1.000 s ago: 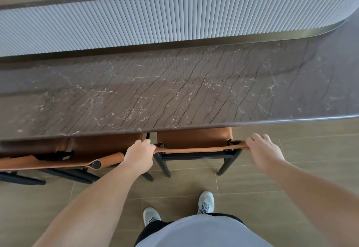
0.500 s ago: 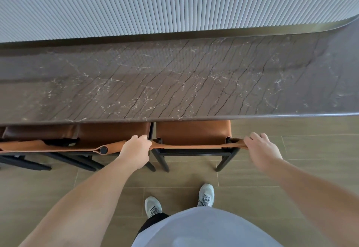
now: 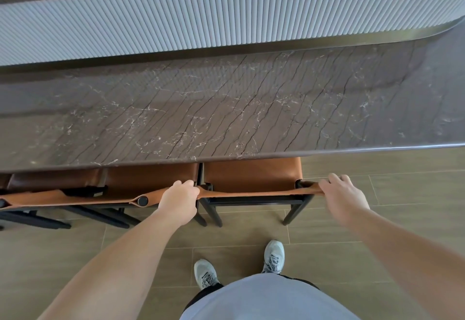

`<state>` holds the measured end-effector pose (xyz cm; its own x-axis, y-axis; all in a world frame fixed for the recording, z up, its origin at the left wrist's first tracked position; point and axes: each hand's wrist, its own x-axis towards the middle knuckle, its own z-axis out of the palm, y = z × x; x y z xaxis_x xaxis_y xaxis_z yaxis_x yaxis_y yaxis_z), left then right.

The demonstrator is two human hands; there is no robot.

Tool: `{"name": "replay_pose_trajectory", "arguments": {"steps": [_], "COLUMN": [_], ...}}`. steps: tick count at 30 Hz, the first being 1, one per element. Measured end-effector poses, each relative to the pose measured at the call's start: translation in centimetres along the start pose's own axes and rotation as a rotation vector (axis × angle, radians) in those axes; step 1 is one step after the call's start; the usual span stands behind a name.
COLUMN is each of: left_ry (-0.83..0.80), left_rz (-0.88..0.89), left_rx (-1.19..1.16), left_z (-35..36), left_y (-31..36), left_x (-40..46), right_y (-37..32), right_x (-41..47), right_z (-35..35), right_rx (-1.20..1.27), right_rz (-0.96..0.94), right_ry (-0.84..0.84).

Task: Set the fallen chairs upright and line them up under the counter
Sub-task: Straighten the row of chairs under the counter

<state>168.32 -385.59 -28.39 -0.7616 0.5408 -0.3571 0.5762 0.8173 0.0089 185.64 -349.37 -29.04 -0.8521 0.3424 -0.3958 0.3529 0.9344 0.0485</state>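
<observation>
No readable text, label, brand, number or sign anywhere in view. Only pale veining on the dark marble counter (image 3: 226, 118), plain ribbing on the white fluted panel (image 3: 201, 17) behind it, and bare tan leather on the chair (image 3: 251, 173) backs. Nothing legible on the grey shoes (image 3: 274, 256) either.

Your left hand (image 3: 179, 202) and right hand (image 3: 342, 196) grip the two ends of the tan leather backrest (image 3: 254, 192) of the rightmost chair (image 3: 253, 173) at frame centre. It stands upright, seat partly under the dark marble counter (image 3: 226, 113). A neighbouring chair (image 3: 151, 177) sits just beside it, lower left. Your grey sneakers (image 3: 274, 256) stand on wood-look floor tiles (image 3: 402, 188).
</observation>
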Motion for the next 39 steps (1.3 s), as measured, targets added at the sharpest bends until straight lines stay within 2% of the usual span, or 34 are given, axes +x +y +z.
{"name": "replay_pose_trajectory", "arguments": {"steps": [5, 10, 12, 15, 20, 22, 26, 29, 32, 35, 39], "left_ry": [-0.035, -0.113, -0.113, -0.040, 0.065, 0.096, 0.134, 0.134, 0.112, 0.089, 0.008], "left_rz": [-0.004, -0.073, -0.107, -0.172, -0.373, -0.464, -0.530, -0.486, -0.414, -0.278, -0.086], "left_rx": [-0.002, -0.126, -0.281, -0.620, -1.234, -1.459, -1.721, -1.774, -1.894, -2.052, -2.120], "left_z": [-0.5, -1.2, -1.6, -2.4, -4.5, -5.2, -6.6, -8.2, -10.2, -12.4, -14.3], "left_y": [-0.1, 0.4, 1.2, 3.5, 8.0, 9.5, 12.4, 14.6, 17.0, 19.2, 22.0], "left_x": [-0.1, -0.1, -0.3, -0.3, 0.0, 0.1, -0.2, -0.6, -1.0, -2.2, -5.2], "right_y": [-0.3, -1.7, -2.7, -3.9, -5.2, -5.4, -5.1, -4.2, -2.9, -1.9, -1.3], "right_x": [0.6, 2.5, 3.3, 4.2, 4.3, 4.0, 2.9, 1.3, -1.2, -4.5, -10.0], "right_z": [-0.3, -3.2, -4.2, -4.6, -4.6, -4.7, -5.3, -5.9, -6.5, -7.4, -8.9], "right_rx": [-0.032, -0.122, -0.065, 0.179, 0.546, 0.738, 1.369, 1.734, 1.953, 2.088, 2.170], "right_rz": [0.020, -0.004, -0.054, -0.179, -0.302, -0.263, -0.055, 0.066, 0.126, 0.126, 0.084], "right_ry": [-0.052, -0.272, -0.358, -0.459, -0.459, -0.417, -0.368, -0.299, -0.179, -0.107, -0.035]}}
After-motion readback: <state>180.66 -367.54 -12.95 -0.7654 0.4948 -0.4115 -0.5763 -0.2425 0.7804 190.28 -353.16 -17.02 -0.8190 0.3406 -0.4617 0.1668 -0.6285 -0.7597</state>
